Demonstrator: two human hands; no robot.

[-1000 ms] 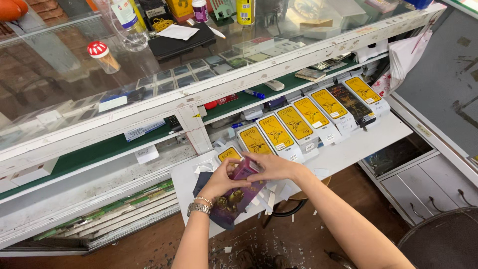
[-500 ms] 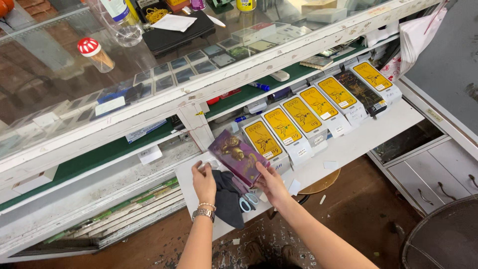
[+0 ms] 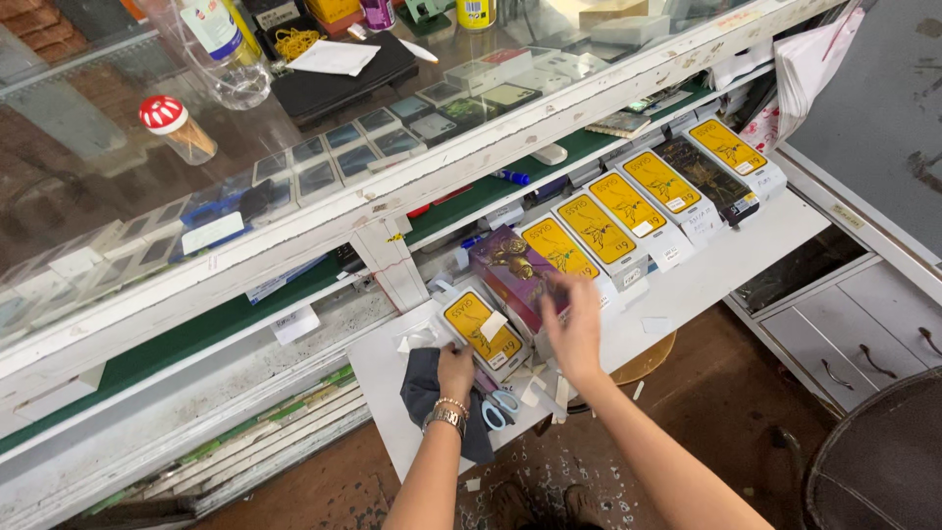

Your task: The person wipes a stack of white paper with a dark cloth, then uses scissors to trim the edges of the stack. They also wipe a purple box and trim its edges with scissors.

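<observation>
On the shelf [image 3: 726,270], six yellow boxes [image 3: 599,228], one purple box [image 3: 510,270].

A row of flat yellow boxes [image 3: 597,228] is laid slantwise along the white shelf [image 3: 746,260], with a dark box [image 3: 708,179] near its far end. A purple box [image 3: 512,270] is set between two yellow ones. White tags [image 3: 295,323] are stuck below the counter.

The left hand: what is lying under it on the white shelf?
Under the left hand lies a dark grey cloth, with blue-handled scissors beside it. What the cloth covers on the white shelf cannot be seen.
</observation>
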